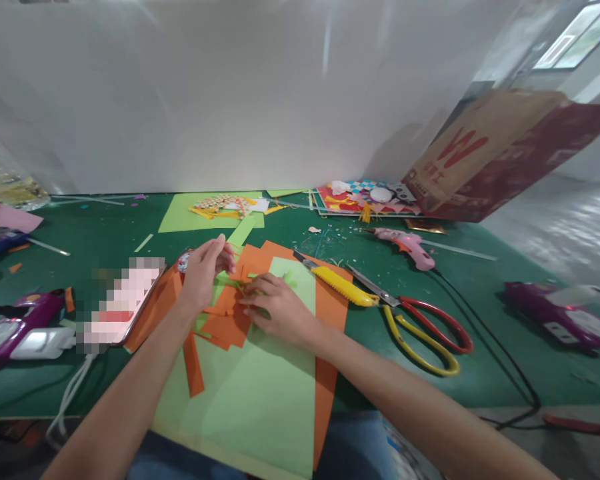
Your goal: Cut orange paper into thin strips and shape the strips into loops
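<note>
My left hand [207, 270] hovers over a pile of cut paper, fingers bent and drawn together; what is between them, if anything, is hidden. Close beside it, my right hand [280, 307] has its fingertips closed on a thin green paper strip [226, 280]. Beneath both hands lie several orange paper pieces [225, 328]. They rest on a large light green sheet [260, 400], with an orange sheet [333, 333] under it. A longer orange strip [193, 367] lies below my left wrist.
Right of the sheets lie a yellow utility knife [343, 285], scissors with red and yellow handles [405, 313] and a pink glue gun [410, 247] with a cord. A phone [123, 307] lies left. A paper bag [495, 153] stands at the back right, before a white partition [230, 93].
</note>
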